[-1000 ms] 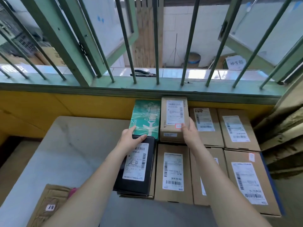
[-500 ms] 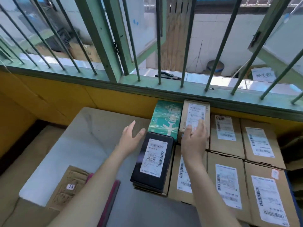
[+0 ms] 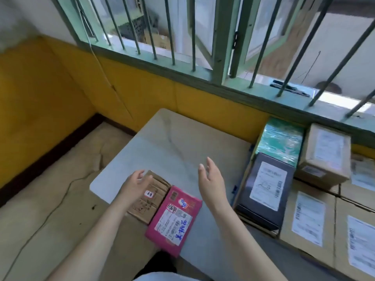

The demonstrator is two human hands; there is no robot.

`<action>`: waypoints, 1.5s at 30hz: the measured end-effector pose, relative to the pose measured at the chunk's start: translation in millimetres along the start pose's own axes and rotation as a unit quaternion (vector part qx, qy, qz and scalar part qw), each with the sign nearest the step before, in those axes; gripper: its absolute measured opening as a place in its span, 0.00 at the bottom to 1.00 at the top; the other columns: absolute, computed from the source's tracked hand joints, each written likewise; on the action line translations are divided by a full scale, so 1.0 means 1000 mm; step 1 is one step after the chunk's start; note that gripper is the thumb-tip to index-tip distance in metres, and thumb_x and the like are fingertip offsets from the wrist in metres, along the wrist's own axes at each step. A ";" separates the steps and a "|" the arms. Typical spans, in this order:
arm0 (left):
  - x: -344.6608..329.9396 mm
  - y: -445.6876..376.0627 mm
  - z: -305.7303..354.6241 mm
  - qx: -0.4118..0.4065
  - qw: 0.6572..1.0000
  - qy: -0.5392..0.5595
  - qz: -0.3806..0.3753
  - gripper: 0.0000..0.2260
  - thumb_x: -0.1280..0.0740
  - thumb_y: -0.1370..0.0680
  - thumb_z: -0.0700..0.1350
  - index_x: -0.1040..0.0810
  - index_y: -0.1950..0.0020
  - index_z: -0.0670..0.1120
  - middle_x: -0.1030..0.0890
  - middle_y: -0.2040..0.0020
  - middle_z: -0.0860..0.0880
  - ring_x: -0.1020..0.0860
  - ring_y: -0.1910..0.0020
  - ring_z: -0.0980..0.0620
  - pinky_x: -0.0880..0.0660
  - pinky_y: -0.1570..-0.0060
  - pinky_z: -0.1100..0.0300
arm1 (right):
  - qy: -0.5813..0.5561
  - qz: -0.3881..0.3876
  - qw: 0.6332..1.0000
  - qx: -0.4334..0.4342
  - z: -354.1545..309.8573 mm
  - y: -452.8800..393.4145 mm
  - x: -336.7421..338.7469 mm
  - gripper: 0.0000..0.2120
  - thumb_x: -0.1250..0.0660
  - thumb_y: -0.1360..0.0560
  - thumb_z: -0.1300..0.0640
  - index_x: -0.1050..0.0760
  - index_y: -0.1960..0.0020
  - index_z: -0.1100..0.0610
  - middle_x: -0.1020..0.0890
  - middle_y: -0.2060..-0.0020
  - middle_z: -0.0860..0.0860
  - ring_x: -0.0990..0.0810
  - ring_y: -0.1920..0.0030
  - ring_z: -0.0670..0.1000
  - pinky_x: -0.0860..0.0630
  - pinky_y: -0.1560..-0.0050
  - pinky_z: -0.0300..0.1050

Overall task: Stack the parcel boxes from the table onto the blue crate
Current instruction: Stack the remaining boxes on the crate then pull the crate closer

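now: both hands over the last two parcels at the lower centre of the frame.
left hand (image 3: 135, 184) sits on the upper-left end of the brown cardboard parcel (image 3: 149, 197), fingers loosely curled and spread, touching but gripping nothing yet. right hand (image 3: 211, 184) hovers empty above the bare bench (image 3: 162, 147), fingers straight and apart, palm turned left. pink parcel (image 3: 174, 220) lies flat, touching the brown one along its right edge; its long axis runs from lower left to upper right of the frame. it lies just below and left of the right hand, between the two forearms. judgement: the right hand is nearer the pink parcel, the left nearer the brown. stacked boxes over the blue crate (image 3: 235, 189) fill the right of the frame, black box (image 3: 263, 191) nearest.
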State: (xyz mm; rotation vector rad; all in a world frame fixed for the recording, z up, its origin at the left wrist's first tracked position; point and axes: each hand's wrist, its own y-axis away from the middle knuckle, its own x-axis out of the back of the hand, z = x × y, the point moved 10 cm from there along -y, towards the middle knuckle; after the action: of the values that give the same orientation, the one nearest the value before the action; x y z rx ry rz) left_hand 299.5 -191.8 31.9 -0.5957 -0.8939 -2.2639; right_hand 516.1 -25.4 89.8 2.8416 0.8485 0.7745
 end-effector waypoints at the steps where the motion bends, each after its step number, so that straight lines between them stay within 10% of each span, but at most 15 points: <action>1: 0.008 -0.007 -0.015 0.009 1.000 -0.007 -0.007 0.26 0.38 0.20 0.58 0.35 0.25 0.49 0.31 0.27 0.47 0.29 0.31 0.47 0.29 0.40 0.53 | 0.018 -0.014 1.000 -0.011 0.001 -0.005 -0.021 0.27 0.45 0.17 0.47 0.42 0.21 0.56 0.35 0.24 0.52 0.36 0.25 0.51 0.38 0.25 0.49; 8: 0.034 -0.046 -0.120 0.090 0.987 -0.087 -0.096 0.29 0.36 0.22 0.57 0.38 0.24 0.49 0.35 0.26 0.44 0.31 0.30 0.45 0.31 0.37 0.52 | 0.255 -0.118 0.955 -0.091 0.022 -0.030 -0.150 0.23 0.44 0.19 0.49 0.35 0.27 0.59 0.21 0.38 0.58 0.23 0.38 0.59 0.29 0.37 0.53; 14: 0.018 -0.051 -0.168 0.161 0.969 -0.049 -0.183 0.31 0.34 0.22 0.56 0.39 0.23 0.47 0.35 0.26 0.40 0.28 0.33 0.42 0.28 0.35 0.51 | 0.390 -0.160 0.903 -0.081 0.036 -0.044 -0.197 0.25 0.44 0.19 0.49 0.40 0.23 0.54 0.32 0.26 0.53 0.38 0.25 0.56 0.49 0.24 0.60; 23: 0.015 -0.043 -0.144 0.153 0.967 0.036 -0.200 0.32 0.32 0.34 0.58 0.29 0.31 0.50 0.25 0.40 0.48 0.22 0.44 0.49 0.23 0.40 0.50 | 0.265 -0.137 0.948 -0.108 0.042 -0.048 -0.209 0.25 0.38 0.24 0.52 0.32 0.27 0.51 0.26 0.34 0.51 0.30 0.31 0.54 0.43 0.26 0.55; 28: 0.051 -0.064 -0.089 0.091 0.981 0.090 -0.148 0.39 0.31 0.39 0.63 0.29 0.29 0.50 0.29 0.35 0.45 0.20 0.47 0.50 0.18 0.52 0.54 | 0.021 -0.036 0.995 -0.089 -0.013 -0.052 -0.156 0.21 0.35 0.23 0.57 0.28 0.31 0.53 0.29 0.39 0.53 0.30 0.40 0.48 0.34 0.42 0.41; 31: 0.033 -0.059 -0.018 0.017 0.970 0.137 -0.199 0.24 0.28 0.27 0.54 0.26 0.34 0.47 0.21 0.41 0.46 0.20 0.49 0.52 0.18 0.60 0.59 | 0.000 0.043 0.998 -0.039 -0.044 -0.043 -0.093 0.21 0.35 0.23 0.57 0.29 0.31 0.53 0.27 0.37 0.52 0.29 0.38 0.46 0.33 0.41 0.39; 38: -0.054 0.011 0.131 -0.088 0.906 0.203 -0.361 0.20 0.26 0.28 0.55 0.25 0.40 0.50 0.17 0.54 0.48 0.18 0.61 0.49 0.18 0.59 0.53 | -0.116 0.241 0.964 0.005 -0.044 0.026 0.088 0.29 0.34 0.21 0.56 0.40 0.23 0.47 0.28 0.35 0.44 0.26 0.36 0.44 0.20 0.42 0.45; 45: -0.160 0.099 0.227 -0.121 0.884 0.236 -0.386 0.17 0.33 0.22 0.54 0.25 0.39 0.44 0.22 0.58 0.46 0.25 0.67 0.52 0.19 0.59 0.53 | -0.250 0.254 0.934 -0.014 0.033 0.084 0.178 0.33 0.30 0.24 0.47 0.40 0.24 0.40 0.23 0.35 0.43 0.22 0.38 0.42 0.23 0.38 0.48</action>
State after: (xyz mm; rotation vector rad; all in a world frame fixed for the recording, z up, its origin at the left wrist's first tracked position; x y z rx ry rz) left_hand 520.1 -22.9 131.6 0.3009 -0.6573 -3.0615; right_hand 701.3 0.6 158.5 3.0330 0.0301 0.0553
